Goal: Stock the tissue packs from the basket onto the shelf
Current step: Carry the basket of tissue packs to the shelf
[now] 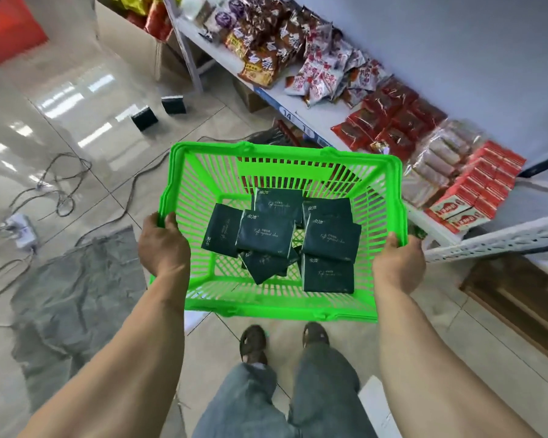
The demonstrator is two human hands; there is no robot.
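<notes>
hands carry the load here: the left hand (162, 245) grips the left rim of the green basket (282, 159), and the right hand (398, 262) grips the right rim, fingers curled over the edge, so neither is free to pick. dark tissue packs (268, 237) lie loose and overlapping on the basket floor, between the two hands and a little forward of them, their long sides at mixed angles. the shelf (431, 229) runs along the person's right, just beside the basket's right wall, already crowded with red snack bags (393, 121) and red boxes (475, 197). the right hand is the nearer one to the shelf, so it probably does the placing once the basket is set down or held by the left alone. two more dark packs (159, 112) sit on the floor ahead, well apart from the basket.
</notes>
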